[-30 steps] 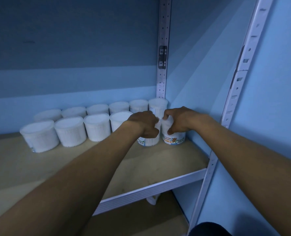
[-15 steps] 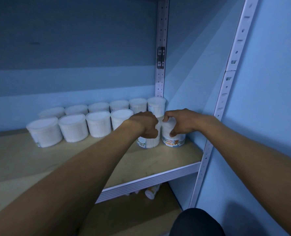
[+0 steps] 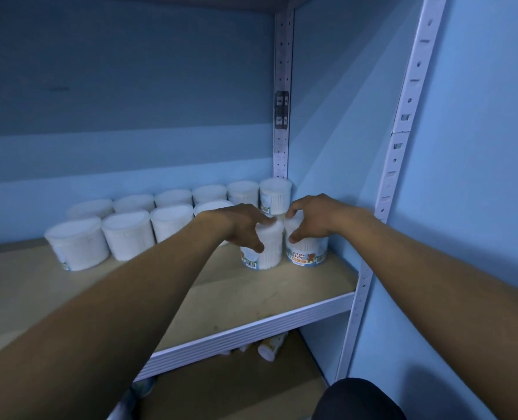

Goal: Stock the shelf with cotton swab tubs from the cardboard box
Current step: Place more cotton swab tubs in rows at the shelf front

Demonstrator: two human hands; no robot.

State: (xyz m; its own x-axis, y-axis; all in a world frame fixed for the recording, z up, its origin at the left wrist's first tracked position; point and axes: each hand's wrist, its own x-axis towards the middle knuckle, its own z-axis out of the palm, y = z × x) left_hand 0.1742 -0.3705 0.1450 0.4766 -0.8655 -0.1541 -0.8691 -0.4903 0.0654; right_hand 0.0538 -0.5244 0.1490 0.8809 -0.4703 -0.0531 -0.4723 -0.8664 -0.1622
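Clear plastic tubs, packed w/ white cotton swabs standing upright, lidded, on wooden shelf (image 3: pixel 260 295). Left hand (image 3: pixel 242 227) curled over top of left front tub (image 3: pixel 265 253), thumb down its side. Right hand (image 3: pixel 314 218) gripping right front tub (image 3: pixel 307 253), "COTTON BUDS" label w/ bear facing out, tucked into rt corner by blue wall (image 3: pixel 336 140). Two front tubs touching. Two rows of same tubs (image 3: pixel 127 234) behind, running left along back. Lower shelf: another tub (image 3: pixel 271 347) tipped on its side, contents unclear.
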